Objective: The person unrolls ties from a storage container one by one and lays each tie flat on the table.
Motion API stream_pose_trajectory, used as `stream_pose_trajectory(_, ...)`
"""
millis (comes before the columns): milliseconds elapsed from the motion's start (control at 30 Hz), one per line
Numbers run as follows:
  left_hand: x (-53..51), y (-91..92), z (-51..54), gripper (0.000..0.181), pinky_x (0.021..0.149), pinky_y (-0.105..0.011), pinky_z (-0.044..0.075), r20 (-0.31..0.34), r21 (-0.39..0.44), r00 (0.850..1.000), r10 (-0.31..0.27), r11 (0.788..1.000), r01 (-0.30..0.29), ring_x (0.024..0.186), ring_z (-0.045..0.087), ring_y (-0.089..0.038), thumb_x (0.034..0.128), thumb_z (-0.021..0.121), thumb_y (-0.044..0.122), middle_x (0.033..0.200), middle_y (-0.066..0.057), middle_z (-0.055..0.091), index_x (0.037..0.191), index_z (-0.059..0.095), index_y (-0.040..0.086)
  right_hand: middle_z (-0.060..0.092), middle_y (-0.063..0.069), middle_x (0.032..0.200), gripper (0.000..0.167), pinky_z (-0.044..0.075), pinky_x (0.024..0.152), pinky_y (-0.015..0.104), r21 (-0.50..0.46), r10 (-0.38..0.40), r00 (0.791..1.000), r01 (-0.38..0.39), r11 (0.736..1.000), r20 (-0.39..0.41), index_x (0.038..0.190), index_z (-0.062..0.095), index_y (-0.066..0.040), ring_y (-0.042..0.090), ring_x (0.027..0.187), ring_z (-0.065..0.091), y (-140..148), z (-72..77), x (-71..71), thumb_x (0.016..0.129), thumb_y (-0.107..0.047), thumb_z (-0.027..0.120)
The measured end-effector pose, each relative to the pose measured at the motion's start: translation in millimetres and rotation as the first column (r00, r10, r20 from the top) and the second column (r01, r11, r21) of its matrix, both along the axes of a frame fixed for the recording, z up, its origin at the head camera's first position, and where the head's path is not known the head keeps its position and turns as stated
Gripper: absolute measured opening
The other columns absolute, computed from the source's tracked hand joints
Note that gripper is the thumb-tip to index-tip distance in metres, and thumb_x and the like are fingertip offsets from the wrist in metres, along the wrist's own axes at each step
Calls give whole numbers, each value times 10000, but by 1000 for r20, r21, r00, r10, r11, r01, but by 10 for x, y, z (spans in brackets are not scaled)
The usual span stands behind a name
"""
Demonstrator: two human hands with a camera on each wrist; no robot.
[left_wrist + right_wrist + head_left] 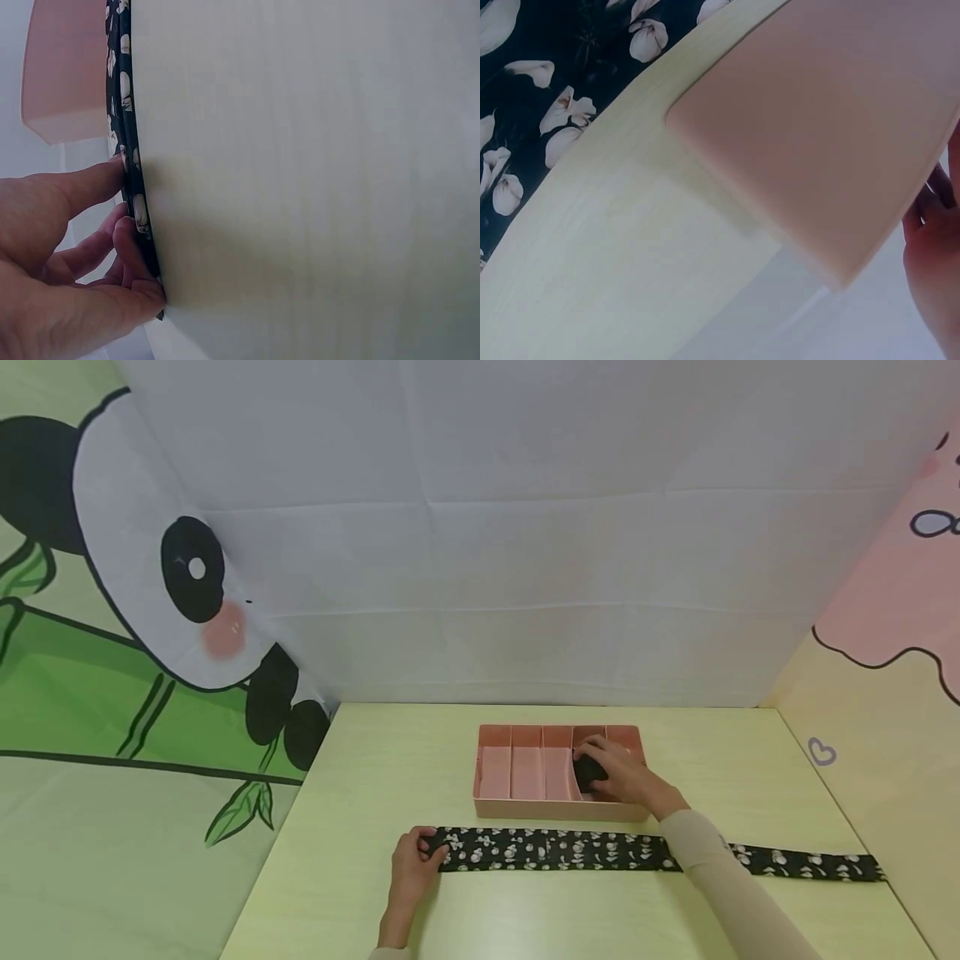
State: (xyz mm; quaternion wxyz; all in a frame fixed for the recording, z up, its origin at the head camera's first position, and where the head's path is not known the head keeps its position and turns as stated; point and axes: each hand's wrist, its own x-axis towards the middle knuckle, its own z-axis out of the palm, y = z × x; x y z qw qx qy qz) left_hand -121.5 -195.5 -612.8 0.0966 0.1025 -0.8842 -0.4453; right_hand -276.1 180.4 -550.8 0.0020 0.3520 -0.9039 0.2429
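A long folded strip of black cloth with a pale floral print (555,850) lies across the table. My left hand (411,868) pinches its left end, and the left wrist view shows thumb and fingers at the edge of the strip (125,90). Behind the strip stands a pink divided box (525,810). Inside one of its right-hand compartments, my right hand (622,777) grips a small black bundle (588,772), whose exact kind I cannot tell. In the right wrist view the box wall (817,135) hides most of that hand (934,255).
My right forearm (720,877) crosses over the strip. Pale wood-look table (375,760) surrounds the box. A white cloth wall (525,568) rises at the back, with printed panels (862,760) at either side.
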Motion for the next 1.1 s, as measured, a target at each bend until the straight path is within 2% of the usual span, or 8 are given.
stream_pose_trajectory(200, 1, 4, 11, 304, 672, -259, 431, -1, 0, 1000, -4, 1000, 4, 763, 455, -147, 858, 811, 30, 887, -83, 509, 1100, 639, -34, 566, 176, 1327, 489, 476, 962, 595, 19, 9, 1000, -8, 1000, -19, 1273, 598, -75, 403, 1191, 551, 3, -23, -20, 845, 6, 821)
stream_pose_trajectory(400, -8, 2, -5, 299, 673, -262, 428, -7, -1, 1000, -1, 1000, 1, 767, 459, -156, 851, 812, 16, 883, -90, 513, 1090, 640, -36, 565, 160, 1323, 447, 485, 963, 578, -6, -4, 1000, 5, 1000, 29, 1264, 605, -83, 376, 1195, 541, 5, -16, -19, 870, 19, 789)
stream_pose_trajectory(600, -10, -5, -25, 294, 674, -263, 431, -16, -6, 1000, -4, 1000, 4, 758, 460, -149, 844, 814, 13, 873, -89, 517, 1079, 644, -35, 554, 160, 1323, 440, 522, 932, 545, -10, 0, 999, 0, 1000, 36, 1260, 611, -81, 351, 1171, 556, 13, 12, -7, 870, 19, 789)
stream_pose_trajectory(867, 0, 32, 6, 294, 680, -268, 428, 1, 1, 1000, 1, 1000, -1, 769, 456, -155, 855, 809, 18, 882, -91, 513, 1091, 640, -32, 560, 116, 1319, 428, 535, 905, 499, -16, -41, 993, 43, 999, 110, 1265, 611, -131, 309, 1133, 566, 45, 75, 3, 890, -15, 782)
stream_pose_trajectory(1100, -3, 36, 4, 294, 677, -264, 431, -2, -4, 1000, 5, 1000, -5, 764, 457, -151, 857, 806, 17, 882, -83, 508, 1094, 639, -35, 609, 118, 1266, 414, 534, 916, 534, -102, -26, 994, 37, 994, 109, 1229, 637, -109, 334, 1135, 592, 80, 104, -59, 865, 8, 795)
